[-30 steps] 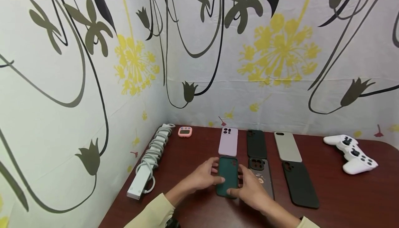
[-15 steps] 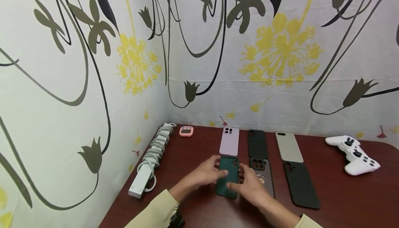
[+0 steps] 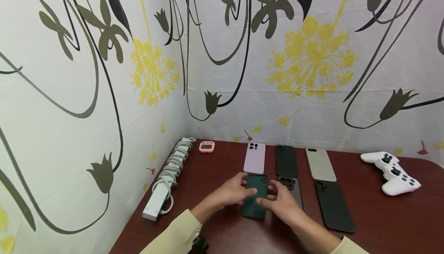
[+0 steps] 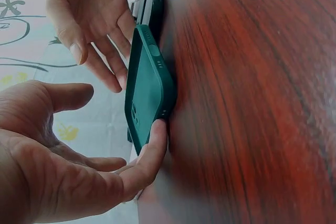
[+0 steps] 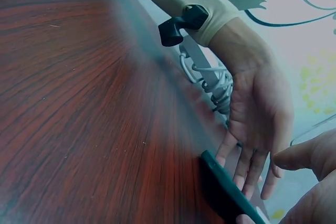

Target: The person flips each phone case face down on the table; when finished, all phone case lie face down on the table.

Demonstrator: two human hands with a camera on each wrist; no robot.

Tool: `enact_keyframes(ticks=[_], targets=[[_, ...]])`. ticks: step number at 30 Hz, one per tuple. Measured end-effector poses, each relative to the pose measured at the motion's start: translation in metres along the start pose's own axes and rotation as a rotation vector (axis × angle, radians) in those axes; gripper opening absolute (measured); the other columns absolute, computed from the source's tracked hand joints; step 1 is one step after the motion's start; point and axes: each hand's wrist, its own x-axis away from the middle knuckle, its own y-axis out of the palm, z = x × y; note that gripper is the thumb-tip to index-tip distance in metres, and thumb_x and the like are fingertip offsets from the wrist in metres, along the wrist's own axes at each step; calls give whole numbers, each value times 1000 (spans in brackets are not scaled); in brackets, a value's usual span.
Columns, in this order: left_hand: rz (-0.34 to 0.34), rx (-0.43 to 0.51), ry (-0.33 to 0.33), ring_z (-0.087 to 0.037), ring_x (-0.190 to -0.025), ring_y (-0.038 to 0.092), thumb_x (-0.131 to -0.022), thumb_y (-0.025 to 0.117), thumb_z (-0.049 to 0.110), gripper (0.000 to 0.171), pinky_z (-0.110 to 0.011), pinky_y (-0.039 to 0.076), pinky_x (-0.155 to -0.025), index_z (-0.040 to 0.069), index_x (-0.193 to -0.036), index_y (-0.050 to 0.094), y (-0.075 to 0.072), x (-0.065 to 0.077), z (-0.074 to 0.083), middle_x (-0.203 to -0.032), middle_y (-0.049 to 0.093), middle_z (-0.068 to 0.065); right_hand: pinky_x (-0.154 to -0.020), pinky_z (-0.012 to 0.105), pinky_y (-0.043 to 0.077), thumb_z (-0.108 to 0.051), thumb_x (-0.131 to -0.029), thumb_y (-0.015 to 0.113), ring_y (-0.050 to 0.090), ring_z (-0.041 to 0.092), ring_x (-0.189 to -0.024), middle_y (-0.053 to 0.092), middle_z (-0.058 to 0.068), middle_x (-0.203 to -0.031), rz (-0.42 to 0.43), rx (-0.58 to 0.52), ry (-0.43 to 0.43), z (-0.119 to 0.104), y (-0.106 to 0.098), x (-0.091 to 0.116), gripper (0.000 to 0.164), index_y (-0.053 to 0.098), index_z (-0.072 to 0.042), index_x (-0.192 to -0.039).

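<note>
A dark green phone case (image 3: 254,209) lies on the table with its hollow side up, between both hands. My left hand (image 3: 231,190) is at its left side; in the left wrist view a fingertip touches the green case (image 4: 165,85) at its near corner, with the thumb held apart. On the other side, my right hand (image 3: 285,204) has its fingers beside the long edge and its thumb over the case. The right wrist view shows a right fingertip (image 5: 244,219) at the case's edge and the left hand (image 5: 260,103) beyond, fingers extended.
Beyond the green case lies a lilac case (image 3: 254,159). Rightward are a black case (image 3: 286,162), a grey printed case (image 3: 296,193), a beige case (image 3: 320,164) and another black case (image 3: 334,207). A white game controller (image 3: 392,172), power strip (image 3: 170,177) and pink timer (image 3: 207,147) flank them.
The green case has shifted slightly right and turned straighter, lining up with the lilac case above it. Both hands have moved right with it.
</note>
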Motion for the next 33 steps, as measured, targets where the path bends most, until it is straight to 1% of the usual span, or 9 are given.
enact_keyframes(ticks=[2, 5, 8, 10, 17, 22, 26, 30, 33], targets=[[-1, 10, 0, -30, -118, 67, -101, 73, 31, 72, -47, 66, -81, 6, -159, 40, 2, 1, 1, -151, 55, -21, -101, 52, 59, -31, -96, 78, 55, 49, -138, 40, 33, -158, -11, -17, 11, 1, -3, 0, 95, 23, 7, -163], [-8, 24, 3, -30, -123, 65, -100, 74, 31, 73, -47, 66, -82, 6, -160, 39, 4, 1, 3, -150, 55, -21, -102, 52, 59, -30, -99, 75, 55, 49, -139, 39, 34, -160, -38, -76, 30, 5, -9, 0, 91, 22, 6, -163], [-21, 35, -1, -30, -124, 65, -100, 74, 31, 75, -49, 65, -83, 7, -161, 38, 6, 1, 4, -150, 56, -20, -102, 49, 60, -26, -101, 71, 58, 46, -136, 38, 36, -160, -63, -150, 39, 8, -16, 2, 86, 21, 6, -163], [-32, 43, -5, -30, -124, 65, -100, 74, 31, 75, -50, 65, -84, 8, -162, 37, 8, 0, 4, -150, 56, -19, -101, 46, 61, -25, -103, 69, 60, 44, -134, 38, 36, -159, -70, -177, 35, 10, -21, 3, 83, 21, 6, -163], [-79, 84, 4, -28, -121, 68, -100, 74, 32, 76, -48, 66, -85, 9, -162, 37, 17, -3, 5, -150, 56, -17, -101, 47, 61, -29, -105, 67, 59, 44, -135, 38, 36, -159, -55, -164, 27, 15, -32, 8, 82, 21, 5, -163], [-114, 103, 24, -26, -121, 67, -100, 75, 31, 76, -48, 66, -86, 10, -162, 36, 22, -3, 6, -151, 56, -17, -101, 48, 61, -29, -107, 63, 60, 43, -135, 37, 36, -160, -46, -182, 24, 18, -37, 11, 78, 20, 5, -163], [-130, 97, 35, -27, -123, 67, -101, 74, 32, 75, -49, 65, -86, 10, -162, 36, 25, -4, 7, -151, 56, -16, -101, 47, 61, -25, -112, 54, 59, 41, -135, 36, 35, -159, -33, -211, 17, 18, -37, 13, 69, 19, 5, -164], [-114, 81, 33, -27, -123, 67, -100, 75, 36, 76, -49, 66, -85, 9, -161, 38, 29, -5, 10, -148, 57, -17, -102, 46, 61, -20, -114, 44, 57, 41, -138, 35, 33, -160, -19, -260, 3, 16, -35, 14, 61, 18, 4, -164], [-96, 62, 21, -26, -119, 69, -98, 76, 40, 78, -48, 66, -84, 10, -160, 40, 32, -7, 12, -145, 59, -18, -102, 44, 61, -25, -116, 38, 55, 40, -140, 35, 31, -161, -3, -290, 0, 14, -31, 16, 57, 21, 1, -164]])
